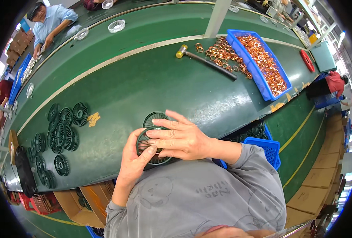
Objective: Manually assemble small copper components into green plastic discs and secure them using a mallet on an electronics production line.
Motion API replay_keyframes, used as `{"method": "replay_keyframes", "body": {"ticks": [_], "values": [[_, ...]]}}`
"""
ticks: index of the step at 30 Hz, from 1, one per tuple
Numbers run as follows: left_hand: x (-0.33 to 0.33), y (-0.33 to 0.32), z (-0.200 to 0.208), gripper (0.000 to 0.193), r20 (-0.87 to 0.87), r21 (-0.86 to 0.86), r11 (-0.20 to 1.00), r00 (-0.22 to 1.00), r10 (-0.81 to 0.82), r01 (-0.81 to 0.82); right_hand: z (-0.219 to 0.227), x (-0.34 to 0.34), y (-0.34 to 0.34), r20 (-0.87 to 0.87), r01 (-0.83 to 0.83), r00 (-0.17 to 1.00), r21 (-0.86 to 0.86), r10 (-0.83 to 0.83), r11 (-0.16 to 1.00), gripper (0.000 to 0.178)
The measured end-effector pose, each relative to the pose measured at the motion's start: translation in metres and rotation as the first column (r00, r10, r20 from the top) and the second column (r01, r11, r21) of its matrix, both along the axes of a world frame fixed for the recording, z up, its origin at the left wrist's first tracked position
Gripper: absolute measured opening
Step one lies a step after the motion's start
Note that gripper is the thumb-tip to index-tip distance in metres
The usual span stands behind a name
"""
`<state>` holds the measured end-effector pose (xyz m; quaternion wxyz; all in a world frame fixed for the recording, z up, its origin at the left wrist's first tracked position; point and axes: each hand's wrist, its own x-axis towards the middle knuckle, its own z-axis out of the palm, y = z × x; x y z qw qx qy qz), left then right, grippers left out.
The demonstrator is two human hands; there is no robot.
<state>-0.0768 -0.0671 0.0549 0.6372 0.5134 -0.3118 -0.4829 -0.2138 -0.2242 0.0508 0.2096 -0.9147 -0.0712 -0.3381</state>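
Bench top (176, 91), green and glossy, is scuffed through to yellowish underlayer in places, with one worn patch (93, 118) noted beside a cluster of dark green spoked wheels (61, 134) at left. One spoked wheel (143, 143) is held tilted at the near edge, its rim gripped between the thumb and fingers of the left hand (132, 162). The fingers of the right hand (184, 139) are extended across its face; whether anything is pinched beneath them cannot be told. A second wheel (150, 118) is seen just beyond, partly covered.

At right, a blue tray (254, 73) is filled with copper-coloured rings (261, 55); more rings are scattered beside it, near a yellow-headed mallet (209, 65). Beyond a pale rail (116, 58), clear round dishes (116, 26) are spaced along another green surface. A co-worker in light blue (54, 20) is seated at far left. Floor at right is marked with yellow lines (297, 130) and bordered by cardboard boxes (315, 182).
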Motion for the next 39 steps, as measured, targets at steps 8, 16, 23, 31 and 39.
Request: {"method": "replay_keyframes", "body": {"ticks": [8,16,23,31,39], "values": [[0.013,0.004,-0.013,0.039,0.669,-0.146,0.889,0.618,0.412,-0.435,-0.014,-0.05,-0.126,-0.083,0.783,0.614,0.19,-0.785,0.593,0.03],[0.031,-0.005,-0.038,0.052,0.992,0.058,0.923,0.123,-0.011,-0.38,-0.051,-0.115,-0.235,-0.381,0.958,-0.114,-0.287,-0.918,0.0,0.03],[0.052,0.0,-0.02,0.059,0.941,-0.069,0.947,0.294,0.167,-0.315,-0.057,-0.122,-0.226,-0.25,0.958,0.018,-0.273,-0.968,0.088,0.025],[0.178,0.011,-0.03,0.061,0.996,0.067,0.676,0.005,-0.093,-0.734,-0.041,-0.068,-0.14,-0.05,0.802,0.59,0.15,-0.806,0.577,0.011],[0.167,0.015,-0.028,0.027,0.911,-0.124,0.606,0.152,0.383,-0.785,-0.009,0.005,-0.043,0.106,0.354,0.916,0.245,-0.388,0.903,0.012]]}}
